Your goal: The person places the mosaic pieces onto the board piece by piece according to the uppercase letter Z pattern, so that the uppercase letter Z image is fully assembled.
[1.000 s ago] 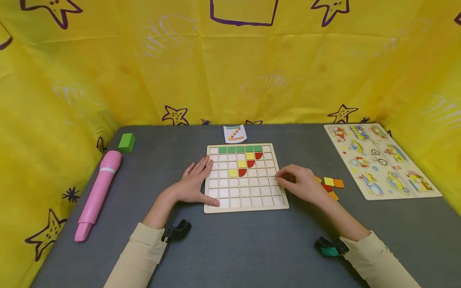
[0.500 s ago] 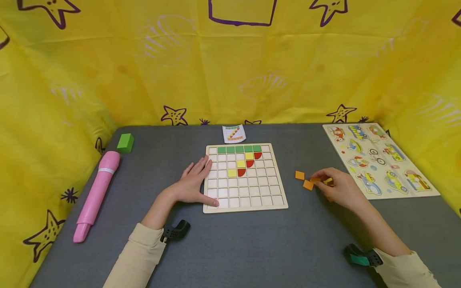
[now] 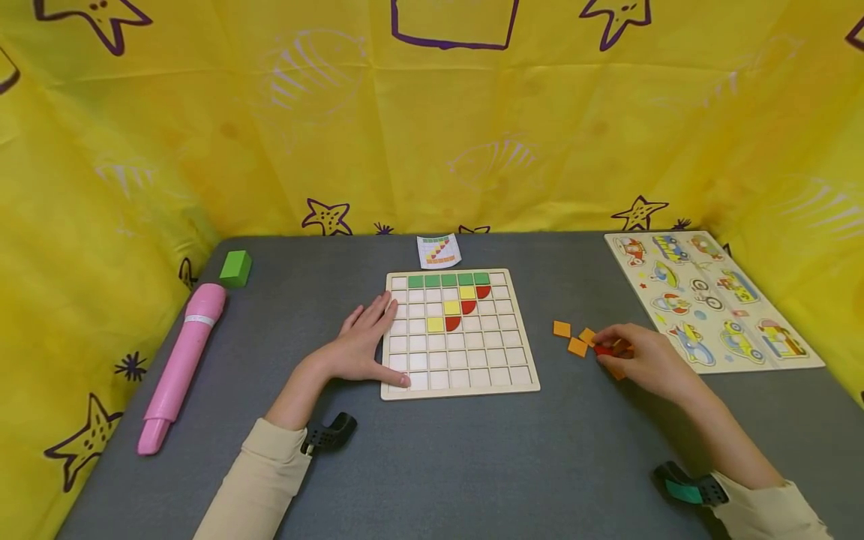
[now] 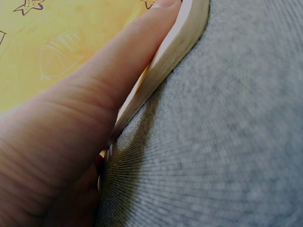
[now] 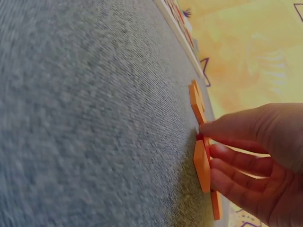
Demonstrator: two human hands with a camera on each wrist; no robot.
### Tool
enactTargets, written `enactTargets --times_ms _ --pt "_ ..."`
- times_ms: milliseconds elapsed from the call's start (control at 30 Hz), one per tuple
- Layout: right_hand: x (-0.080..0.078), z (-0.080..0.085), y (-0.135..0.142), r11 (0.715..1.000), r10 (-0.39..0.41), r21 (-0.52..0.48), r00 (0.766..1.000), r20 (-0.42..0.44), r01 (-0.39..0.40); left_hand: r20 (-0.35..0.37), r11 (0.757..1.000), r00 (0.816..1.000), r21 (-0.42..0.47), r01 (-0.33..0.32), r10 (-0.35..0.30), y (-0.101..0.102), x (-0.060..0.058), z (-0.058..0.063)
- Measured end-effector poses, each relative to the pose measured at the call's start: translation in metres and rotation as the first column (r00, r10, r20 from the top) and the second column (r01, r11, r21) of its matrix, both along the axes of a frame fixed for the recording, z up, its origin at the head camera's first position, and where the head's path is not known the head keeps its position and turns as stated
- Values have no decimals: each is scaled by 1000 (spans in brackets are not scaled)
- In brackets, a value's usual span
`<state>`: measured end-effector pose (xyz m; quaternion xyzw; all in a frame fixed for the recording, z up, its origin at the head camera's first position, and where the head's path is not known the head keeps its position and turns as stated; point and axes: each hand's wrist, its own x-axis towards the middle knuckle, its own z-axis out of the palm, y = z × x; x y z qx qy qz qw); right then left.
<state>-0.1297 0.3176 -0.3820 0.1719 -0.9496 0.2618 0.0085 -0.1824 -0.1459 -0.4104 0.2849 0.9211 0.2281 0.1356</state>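
Observation:
A pale wooden grid board (image 3: 466, 360) lies mid-table, with a row of green tiles (image 3: 448, 280) and a diagonal of yellow square tiles (image 3: 436, 324) and red quarter-round tiles (image 3: 453, 323). My left hand (image 3: 361, 343) rests spread along its left edge, thumb on the near-left corner. To the right of the board, my right hand (image 3: 637, 356) pinches a red tile (image 3: 603, 350) between thumb and fingers, low over the loose pile. Orange square tiles (image 3: 577, 346) lie beside those fingertips; the right wrist view shows an orange tile (image 5: 202, 165) close to them. My hand hides part of the pile.
Behind the board lies a small pattern card (image 3: 439, 251). A picture puzzle board (image 3: 715, 304) is at the right. At the left are a pink microphone (image 3: 181, 367) and a green block (image 3: 235, 268). Yellow cloth (image 3: 432, 135) hangs behind the dark table.
My right hand has moved from the board's right edge to the loose tiles and now pinches a red one. Several orange tiles have come into view. The left hand stays put.

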Motion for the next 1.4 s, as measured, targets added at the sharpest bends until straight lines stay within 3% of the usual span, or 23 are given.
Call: enactTargets --times_ms 200,400,533,833,1400 --pt "2 -3 -7 999 39 -22 999 5 -39 4 1000 1000 -8 0 0 1 0 0" --pt "6 -2 -15 983 179 -25 983 -47 -180 9 1000 1000 -8 -3 3 1 0 1" --pt "8 0 -23 969 239 -68 971 -9 -239 13 1000 1000 -5 -6 6 0 0 2" --pt "10 0 -39 982 183 -56 980 72 -179 17 1000 1000 -12 -6 6 1 0 3" --pt "6 -5 -48 967 251 -47 968 0 -251 10 1000 1000 -8 -3 3 0 0 2"
